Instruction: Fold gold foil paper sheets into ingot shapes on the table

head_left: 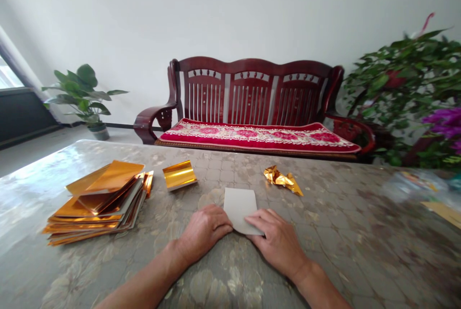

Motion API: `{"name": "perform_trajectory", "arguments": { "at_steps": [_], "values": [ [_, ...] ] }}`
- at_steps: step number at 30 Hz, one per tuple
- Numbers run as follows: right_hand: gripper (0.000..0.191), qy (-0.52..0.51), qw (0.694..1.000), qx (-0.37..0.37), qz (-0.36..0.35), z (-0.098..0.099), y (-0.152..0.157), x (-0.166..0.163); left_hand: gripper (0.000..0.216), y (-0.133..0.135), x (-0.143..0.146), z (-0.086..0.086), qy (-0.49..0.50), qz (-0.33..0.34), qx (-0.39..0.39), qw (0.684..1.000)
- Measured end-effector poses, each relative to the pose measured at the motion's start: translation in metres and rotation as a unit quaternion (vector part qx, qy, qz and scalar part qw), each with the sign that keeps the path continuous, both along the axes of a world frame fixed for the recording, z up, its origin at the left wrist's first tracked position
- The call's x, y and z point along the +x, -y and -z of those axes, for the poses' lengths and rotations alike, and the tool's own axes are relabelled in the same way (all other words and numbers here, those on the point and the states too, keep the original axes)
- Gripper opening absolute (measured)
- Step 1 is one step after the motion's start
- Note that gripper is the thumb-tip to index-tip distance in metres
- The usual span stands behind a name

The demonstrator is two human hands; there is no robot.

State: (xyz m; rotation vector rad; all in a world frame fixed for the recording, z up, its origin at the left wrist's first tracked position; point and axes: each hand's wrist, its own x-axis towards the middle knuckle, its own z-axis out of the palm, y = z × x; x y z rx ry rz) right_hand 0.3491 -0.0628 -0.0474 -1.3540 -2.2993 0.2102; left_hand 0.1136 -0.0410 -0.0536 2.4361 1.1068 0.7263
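A sheet of paper (240, 205), pale grey side up, lies on the table in front of me, its near edge curling up a little. At the sheet's near left corner is my left hand (207, 225), fingers curled and pressed together on the edge. My right hand (275, 234) grips the near right corner, thumb below and fingers on top. Beyond the sheet to the left rests a small curved piece of gold foil paper (179, 175). A crumpled gold foil piece (283, 179) lies beyond it to the right.
A messy stack of gold foil paper sheets (97, 205) stands at the left of the patterned table (201, 280). Clear plastic packaging (414, 186) lies at the right. Behind the table is a dark red wooden bench (252, 92), with potted plants (84, 92) at both sides.
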Motion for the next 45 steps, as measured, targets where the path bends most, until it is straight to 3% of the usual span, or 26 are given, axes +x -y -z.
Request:
{"name": "perform_trajectory", "arguments": {
  "at_steps": [5, 8, 21, 31, 39, 45],
  "values": [
    [0.009, -0.051, 0.996, -0.036, 0.062, -0.001, -0.005, 0.008, 0.018, 0.000, 0.004, -0.002, -0.008, -0.061, -0.018, 0.998],
    [0.022, -0.057, 0.996, -0.036, 0.064, 0.001, -0.009, 0.008, 0.019, 0.000, 0.006, -0.001, -0.017, -0.099, -0.029, 0.995],
    [0.019, 0.014, 0.991, -0.017, 0.132, 0.005, -0.010, -0.004, 0.019, 0.001, 0.010, -0.005, -0.045, -0.203, -0.058, 0.976],
    [0.018, 0.028, 0.990, -0.006, 0.140, 0.006, -0.010, -0.007, 0.013, -0.001, 0.009, -0.006, -0.032, -0.214, -0.084, 0.973],
    [0.025, -0.071, 0.988, -0.069, 0.115, 0.003, -0.011, -0.002, 0.014, -0.003, 0.005, 0.001, 0.011, -0.220, -0.083, 0.972],
    [0.026, -0.080, 0.988, -0.059, 0.115, 0.003, -0.012, -0.006, 0.011, -0.002, 0.005, 0.002, 0.039, -0.206, -0.093, 0.973]
  ]
}}
